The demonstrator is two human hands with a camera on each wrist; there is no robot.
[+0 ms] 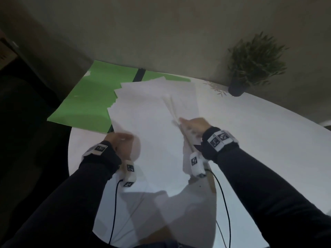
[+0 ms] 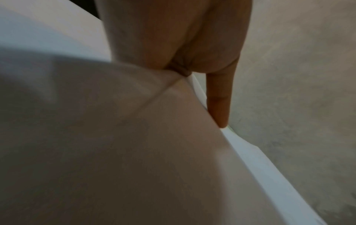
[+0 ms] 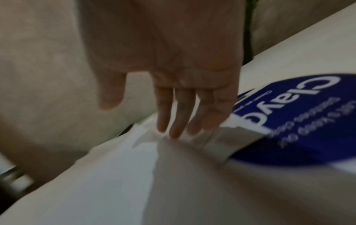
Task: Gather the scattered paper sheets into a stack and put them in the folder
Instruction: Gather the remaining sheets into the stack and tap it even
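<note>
The paper sheets [image 1: 152, 122] lay in a loose, fanned pile on the white table [image 1: 259, 140], their corners out of line and their far-left edges overlapping the green folder [image 1: 86, 97]. The folder lay open and flat just left of the pile, reaching the far edge of the table, with a dark strip [image 1: 138, 75] running across it near the top of the pile. The left hand [image 1: 120, 140] was at the near-left edge of the pile; from the wrist view one finger [image 2: 219, 103] lay straight along the paper's edge while the rest of the hand was tucked behind a lifted, curving sheet, so I could not tell whether it pinched the paper or only pressed against it. The right hand [image 1: 194, 127] was at the right edge of the pile, its fingers [image 3: 179, 115] straight and close together, the tips pressed down onto the edges of several raised sheets, the thumb standing apart. Just right of the pile, under that hand, lay a sheet with a dark blue printed patch [image 3: 289, 121] and white lettering too blurred to read. A small potted plant [image 1: 254, 63] in a dark pot stood well to the right of the pile at the table's far edge, against the wall. Both forearms wore dark sleeves [image 1: 268, 194] and tagged wrist bands with cables.
</note>
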